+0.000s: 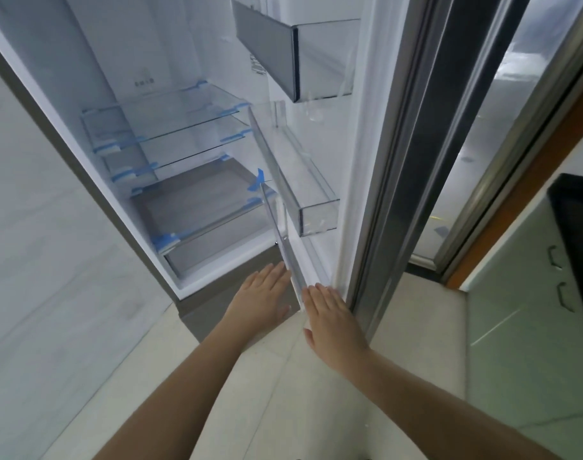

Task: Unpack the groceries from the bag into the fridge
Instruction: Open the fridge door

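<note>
Before the open fridge (94, 134), both hands were held flat with fingers straight, nothing gripped. Left hand (261, 295) and right hand (330, 323) were flanking the lowest door bin (291, 257), its long axis running away from them. No bag or groceries could be seen; the bin's contents were hidden.

- Fridge (94, 104): white interior, door (356, 134) swung open to the right.
- Glass shelves (170, 111): three stacked levels, held at the edges with blue tape (165, 240); nothing on them.
- Grey drawer (213, 247) under the lowest shelf, pushed in.
- Door bins: grey-fronted one (266, 51) at top, clear ones (303, 187) below; no contents visible.
</note>
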Demonstrator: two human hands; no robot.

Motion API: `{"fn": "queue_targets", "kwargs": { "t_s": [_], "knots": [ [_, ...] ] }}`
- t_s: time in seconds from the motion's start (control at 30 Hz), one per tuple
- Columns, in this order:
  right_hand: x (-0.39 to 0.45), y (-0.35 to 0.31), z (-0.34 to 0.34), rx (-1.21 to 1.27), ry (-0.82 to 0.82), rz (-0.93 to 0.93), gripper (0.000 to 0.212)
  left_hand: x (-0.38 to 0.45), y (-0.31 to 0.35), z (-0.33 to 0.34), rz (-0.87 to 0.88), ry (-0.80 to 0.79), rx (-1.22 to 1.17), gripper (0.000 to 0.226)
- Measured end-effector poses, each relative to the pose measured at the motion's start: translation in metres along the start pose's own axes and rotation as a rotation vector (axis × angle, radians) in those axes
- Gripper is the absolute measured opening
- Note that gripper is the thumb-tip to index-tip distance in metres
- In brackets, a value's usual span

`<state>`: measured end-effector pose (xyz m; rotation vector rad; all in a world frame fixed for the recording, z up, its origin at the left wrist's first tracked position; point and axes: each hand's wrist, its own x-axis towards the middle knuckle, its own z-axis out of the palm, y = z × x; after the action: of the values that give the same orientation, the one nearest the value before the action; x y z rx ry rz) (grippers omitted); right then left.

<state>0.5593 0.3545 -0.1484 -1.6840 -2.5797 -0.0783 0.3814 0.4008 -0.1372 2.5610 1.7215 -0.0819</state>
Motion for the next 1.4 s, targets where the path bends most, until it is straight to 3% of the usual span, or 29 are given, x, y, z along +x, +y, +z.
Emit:
{"fn": "queue_targets", "kwargs": {
  "t_s": [0.23,0.53,0.73,0.93,1.07,1.4],
  "knots": [
    [-0.013,0.046,0.013,0.067,0.057,-0.011,0.079,0.038,0.021,0.01,0.052,-0.002,0.034,0.078],
    [-0.021,0.107,0.012,0.086,0.106,0.128,0.071,0.078,0.06,0.022,0.158,0.071,-0.026,0.081],
    [-0.013,0.139,0.012,0.09,0.127,0.278,0.058,0.108,0.074,0.017,0.236,0.165,-0.033,0.07],
    [0.004,0.141,0.011,0.056,0.193,0.365,0.064,0.141,0.06,0.005,0.15,0.206,-0.078,0.065],
    [0.024,0.146,0.014,0.02,0.17,0.469,0.061,0.174,0.039,0.006,0.221,0.19,-0.066,0.057],
    [0.074,0.16,0.032,-0.039,0.138,0.71,0.072,0.246,-0.008,0.006,0.4,0.178,-0.071,0.073]
  ]
}}
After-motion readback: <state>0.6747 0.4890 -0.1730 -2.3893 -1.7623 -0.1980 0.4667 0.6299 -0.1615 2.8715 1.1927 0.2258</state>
